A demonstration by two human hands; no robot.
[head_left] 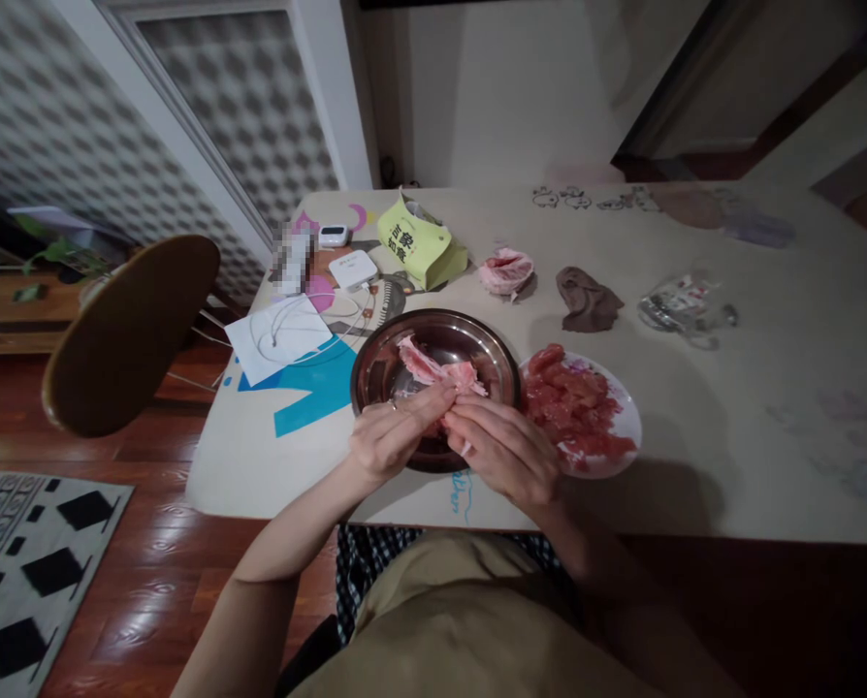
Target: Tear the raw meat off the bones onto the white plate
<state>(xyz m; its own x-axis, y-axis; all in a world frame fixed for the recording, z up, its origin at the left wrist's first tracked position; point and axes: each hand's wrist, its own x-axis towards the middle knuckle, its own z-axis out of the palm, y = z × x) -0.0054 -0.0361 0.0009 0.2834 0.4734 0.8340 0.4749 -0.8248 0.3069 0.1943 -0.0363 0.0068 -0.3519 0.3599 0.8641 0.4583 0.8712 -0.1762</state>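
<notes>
Over a steel bowl (433,316), my left hand (394,431) and my right hand (510,446) meet with fingertips closed on a pink pomelo segment (465,376). Pale membrane (420,362) sticks out from it toward the upper left. The fingers partly hide the piece, so I cannot tell how much each hand grips. A ring shows on my left hand. Right of the bowl, close to my right hand, a white plate (628,415) carries a heap of peeled red pomelo flesh (571,402). The bowl's contents are mostly hidden by my hands.
Behind the bowl lie a partly opened pomelo (506,273), a brown crumpled cloth (588,299) and a yellow-green paper bag (420,242). A clear plastic item (687,305) is farther right. White devices (353,269), a cable and paper (278,339) lie left. A chair (132,334) stands beside the table.
</notes>
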